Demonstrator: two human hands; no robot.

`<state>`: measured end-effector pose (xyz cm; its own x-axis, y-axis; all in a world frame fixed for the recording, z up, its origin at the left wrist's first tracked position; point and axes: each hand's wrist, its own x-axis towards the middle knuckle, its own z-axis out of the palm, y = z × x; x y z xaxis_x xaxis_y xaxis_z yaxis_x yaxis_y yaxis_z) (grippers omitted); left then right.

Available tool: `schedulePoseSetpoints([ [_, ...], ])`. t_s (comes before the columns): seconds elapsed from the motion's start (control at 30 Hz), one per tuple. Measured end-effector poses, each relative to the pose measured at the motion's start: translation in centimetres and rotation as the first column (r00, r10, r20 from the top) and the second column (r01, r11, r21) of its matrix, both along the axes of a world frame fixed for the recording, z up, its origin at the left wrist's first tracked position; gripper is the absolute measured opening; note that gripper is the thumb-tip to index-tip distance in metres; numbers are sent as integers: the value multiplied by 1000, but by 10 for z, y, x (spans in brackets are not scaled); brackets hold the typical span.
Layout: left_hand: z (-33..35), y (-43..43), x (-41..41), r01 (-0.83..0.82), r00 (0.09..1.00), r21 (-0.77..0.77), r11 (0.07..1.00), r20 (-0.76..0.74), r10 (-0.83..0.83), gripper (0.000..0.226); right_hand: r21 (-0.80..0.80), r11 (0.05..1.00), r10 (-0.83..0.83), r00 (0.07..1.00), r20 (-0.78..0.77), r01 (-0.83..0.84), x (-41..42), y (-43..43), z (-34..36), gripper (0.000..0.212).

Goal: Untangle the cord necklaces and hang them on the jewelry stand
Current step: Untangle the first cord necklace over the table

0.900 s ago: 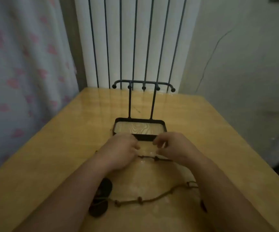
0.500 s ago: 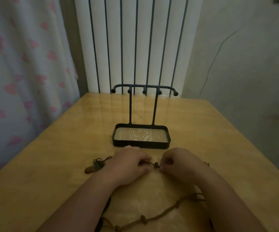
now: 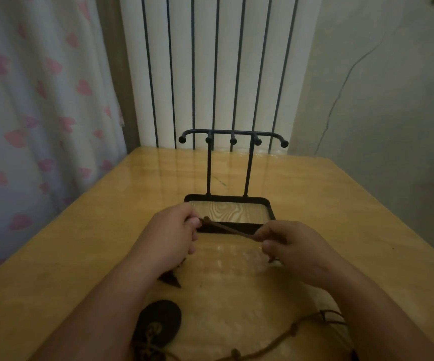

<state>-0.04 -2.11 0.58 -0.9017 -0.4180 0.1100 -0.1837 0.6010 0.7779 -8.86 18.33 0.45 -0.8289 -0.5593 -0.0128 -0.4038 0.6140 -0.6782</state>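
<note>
A brown cord necklace (image 3: pixel 228 227) is held taut between the two hands, lifted off the bench (image 3: pixel 93 243) and just in front of the tray of the jewelry stand (image 3: pixel 233 132). The left hand (image 3: pixel 171 235) is seen with thumb and curled fingers pinched on one end of the stretch, and a small knot (image 3: pixel 206 218) is visible just beside the thumb tip. The right hand (image 3: pixel 296 246) is pinched on the other end, lower and nearer the camera, so the cord slopes down from left to right. Each grip is thus closed on the cord necklace.

Beside the left wrist a dark pointed pendant (image 3: pixel 171 279) is seen at the bench surface. Whether it belongs to the held cord cannot be told. Nearer still, a dark oval pendant (image 3: pixel 160 321) is laid flat on the bench, partly covered by the left forearm, with cord knotted on it. From it a second cord necklace (image 3: pixel 288 334), marked by knots, is trailed across the bench to the right and is lost under the right forearm.

The jewelry stand is placed upright at mid-bench. It is black, with two posts, a top bar ending in ball-tipped hooks, and a wood-grained tray. Behind it a white ribbed radiator (image 3: pixel 210 61) is seen, and to the left a curtain (image 3: pixel 28 100) printed with pink hearts.
</note>
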Motion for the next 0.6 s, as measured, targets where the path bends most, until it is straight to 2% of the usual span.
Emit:
schedulePoseSetpoints([
  [0.07, 2, -7, 1, -33, 999, -48, 998, -9, 32, 21, -15, 999, -43, 999, 10, 43, 0, 1, 0, 19],
  [0.13, 1, -15, 2, -74, 995, -160, 984, 55, 84, 17, 0, 996, -84, 996, 9, 84, -2, 2, 0, 20],
  [0.17, 0, -18, 2, -102, 984, -271, 957, 112, 136, 16, 22, 995, -99, 995, 6, 99, -3, 3, 0, 21],
  [0.23, -4, -23, 3, -114, 943, -523, 845, 210, 258, 16, 41, 993, -115, 993, 8, 115, -3, 4, 1, 25],
  [0.37, -3, -21, 8, -25, 883, -699, 714, 319, 344, 21, -76, 989, -123, 989, 79, 130, 2, 2, 2, 25],
  [0.43, -3, -15, 6, 11, 925, -686, 727, 283, 253, 34, -189, 972, -116, 985, 126, 139, 4, -3, 1, 22],
  [0.53, 4, 6, 3, 53, 993, -377, 925, 116, -9, 37, -323, 934, -104, 981, 166, 154, 6, -9, 0, 16],
  [0.6, 3, 18, -1, 146, 989, -234, 961, 68, -133, 36, -356, 923, -95, 982, 160, 147, 6, -10, -1, 14],
])
